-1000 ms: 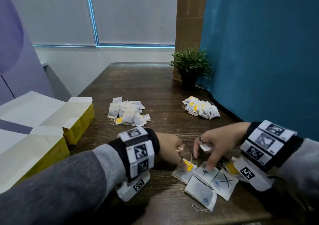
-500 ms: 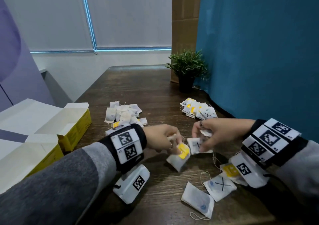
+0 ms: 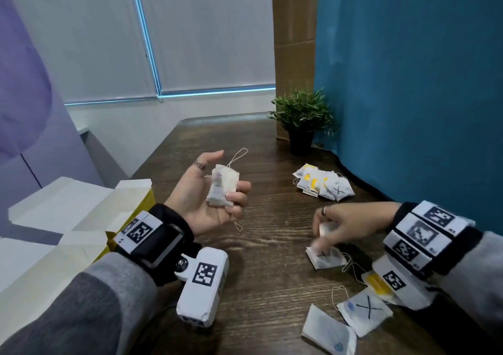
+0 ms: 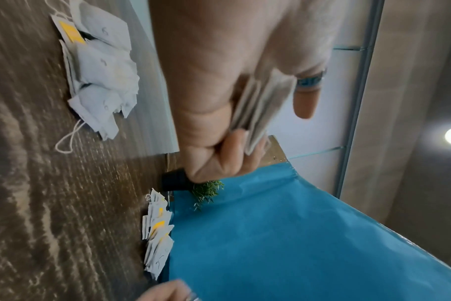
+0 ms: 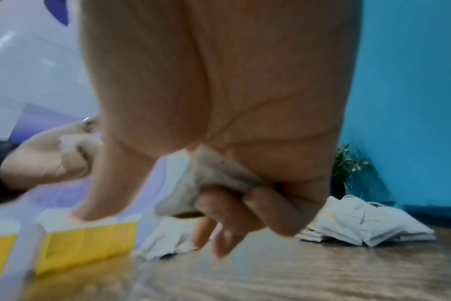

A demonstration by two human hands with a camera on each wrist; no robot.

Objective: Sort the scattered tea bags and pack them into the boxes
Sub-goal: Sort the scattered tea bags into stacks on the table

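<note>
My left hand (image 3: 228, 176) is raised palm up over the table and grips a small stack of white tea bags (image 3: 221, 191) between thumb and curled fingers, strings dangling. The left wrist view shows the same stack (image 4: 260, 106) edge-on in that hand (image 4: 219, 101). My right hand (image 3: 334, 228) is low at the right. It holds a crumpled tea bag (image 5: 214, 179) in curled fingers, and its fingertips touch an X-marked tea bag (image 3: 326, 256) lying on the table. Two open yellow boxes (image 3: 68, 207) with white flaps stand at the left.
A sorted pile of X-marked bags (image 3: 324, 183) lies by the blue partition (image 3: 408, 82); another pile (image 4: 101, 71) lies beyond my left hand. Loose bags (image 3: 364, 311) lie near the front edge under my right wrist. A potted plant (image 3: 302, 120) stands at the back.
My left hand has lifted away to the left and turned palm up with its tea bags. My right hand has dropped to the X-marked bag on the table.
</note>
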